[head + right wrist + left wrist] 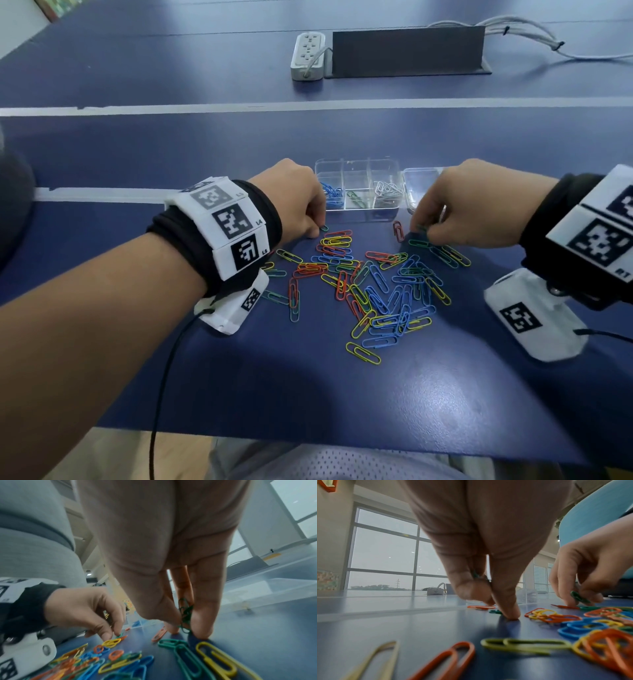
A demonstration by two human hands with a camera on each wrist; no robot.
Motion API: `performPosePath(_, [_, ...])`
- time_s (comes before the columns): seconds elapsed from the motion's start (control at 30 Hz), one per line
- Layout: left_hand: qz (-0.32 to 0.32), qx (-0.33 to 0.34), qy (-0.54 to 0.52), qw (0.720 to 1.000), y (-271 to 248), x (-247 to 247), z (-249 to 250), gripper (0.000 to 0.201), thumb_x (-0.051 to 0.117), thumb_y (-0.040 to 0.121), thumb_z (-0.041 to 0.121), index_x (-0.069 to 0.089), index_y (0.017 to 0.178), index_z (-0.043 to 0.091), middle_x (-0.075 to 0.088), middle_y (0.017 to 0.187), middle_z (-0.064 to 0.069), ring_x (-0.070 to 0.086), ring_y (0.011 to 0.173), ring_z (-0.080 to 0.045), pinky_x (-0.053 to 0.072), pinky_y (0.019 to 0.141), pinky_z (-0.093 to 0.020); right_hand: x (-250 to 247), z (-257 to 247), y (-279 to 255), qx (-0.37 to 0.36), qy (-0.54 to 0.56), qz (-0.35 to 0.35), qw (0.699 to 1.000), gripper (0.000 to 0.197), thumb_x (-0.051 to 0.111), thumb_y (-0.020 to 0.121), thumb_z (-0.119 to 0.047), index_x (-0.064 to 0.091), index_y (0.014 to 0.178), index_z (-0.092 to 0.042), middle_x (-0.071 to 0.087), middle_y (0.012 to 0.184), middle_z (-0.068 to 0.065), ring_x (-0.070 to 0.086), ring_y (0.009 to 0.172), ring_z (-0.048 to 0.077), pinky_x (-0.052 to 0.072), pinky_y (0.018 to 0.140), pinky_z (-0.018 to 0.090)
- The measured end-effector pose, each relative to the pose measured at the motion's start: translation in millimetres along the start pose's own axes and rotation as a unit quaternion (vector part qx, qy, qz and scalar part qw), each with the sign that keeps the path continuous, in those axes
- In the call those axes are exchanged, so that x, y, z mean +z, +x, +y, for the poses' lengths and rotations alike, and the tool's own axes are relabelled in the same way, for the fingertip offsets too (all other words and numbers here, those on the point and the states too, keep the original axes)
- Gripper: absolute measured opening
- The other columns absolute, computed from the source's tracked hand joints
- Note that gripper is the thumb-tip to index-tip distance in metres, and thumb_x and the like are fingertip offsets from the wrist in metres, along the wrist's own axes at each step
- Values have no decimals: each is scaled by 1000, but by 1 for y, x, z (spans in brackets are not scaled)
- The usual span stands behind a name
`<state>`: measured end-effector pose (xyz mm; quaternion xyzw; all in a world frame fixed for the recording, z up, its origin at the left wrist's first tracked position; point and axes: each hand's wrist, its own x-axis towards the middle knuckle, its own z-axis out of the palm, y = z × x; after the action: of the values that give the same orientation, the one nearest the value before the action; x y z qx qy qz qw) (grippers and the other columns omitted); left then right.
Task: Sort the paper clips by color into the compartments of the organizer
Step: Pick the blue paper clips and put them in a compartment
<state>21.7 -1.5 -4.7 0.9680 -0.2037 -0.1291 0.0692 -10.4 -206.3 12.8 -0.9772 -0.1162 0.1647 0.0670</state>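
A loose pile of paper clips (373, 287) in blue, yellow, orange-red and green lies on the blue table. Behind it stands the clear organizer (388, 209): blue clips (332, 197) in its left compartment, a green clip (356, 200) in the middle one, white clips (387, 190) in the right one. My left hand (317, 229) is at the pile's far left edge, pinching a green clip (475, 575) while a fingertip (511, 614) touches the table beside another green clip (495, 612). My right hand (423, 229) pinches a small bunch of green clips (185, 613) just above the table at the pile's far right.
The organizer's clear lid (421, 185) lies to its right. A white power strip (308, 54) and a dark upright panel (407, 51) with cables stand far back. Wrist camera units (534, 322) sit low over the table beside the pile.
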Motion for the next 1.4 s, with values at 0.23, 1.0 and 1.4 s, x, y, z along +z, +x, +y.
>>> performPosePath(0.23, [-20,9,43,999,3,1,0,11,68,81,23,72,87,15,59,80,-1,51,79,-17,45,73,-28,7,-11,-2,-47,-127,11,991,17,61,78,-27,69,74,-12,66,74,13,48,69,32,52,71,31])
performPosePath(1.0, [1,31,10,999,-4,-4,5,23,61,77,12,72,95,22,46,56,15,45,56,-6,46,76,-22,-29,-40,30,-22,90,89,992,10,64,71,-20,67,77,-27,60,63,-8,54,58,8,44,68,22])
performPosePath(1.4, [78,-36,-191,978,16,-30,12,21,61,76,7,74,84,21,58,46,11,57,45,0,51,53,-15,-24,-56,66,64,93,45,993,22,66,76,-9,74,97,-8,64,71,7,65,77,23,55,75,31])
